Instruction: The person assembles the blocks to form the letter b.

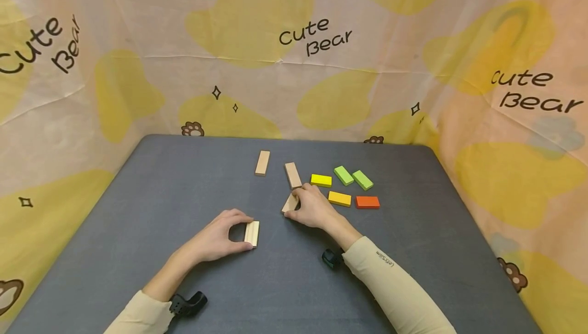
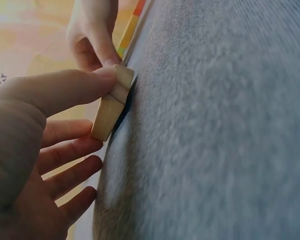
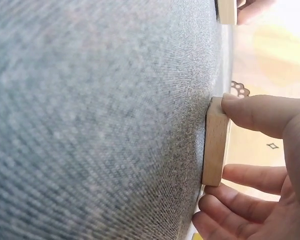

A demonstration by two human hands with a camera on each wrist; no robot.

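At the centre-left of the head view, my left hand (image 1: 218, 237) pinches a pair of pale wooden blocks (image 1: 252, 234) lying side by side, thumb at the near end and fingers at the far end. The left wrist view shows these two blocks (image 2: 110, 107) meeting at a slight angle, low on the table. Farther forward and right, my right hand (image 1: 317, 209) grips one plain wooden block (image 1: 289, 204) by its ends. That block (image 3: 216, 145) lies against the tabletop in the right wrist view. Its far end nearly meets another wooden block (image 1: 292, 174).
A lone wooden block (image 1: 262, 163) lies farther back on the grey table (image 1: 184, 181). Right of the right hand are a yellow block (image 1: 321, 180), an orange-yellow block (image 1: 339, 199), a red-orange block (image 1: 367, 202) and two green blocks (image 1: 363, 180). Printed cloth (image 1: 257, 27) encloses the table's back and sides.
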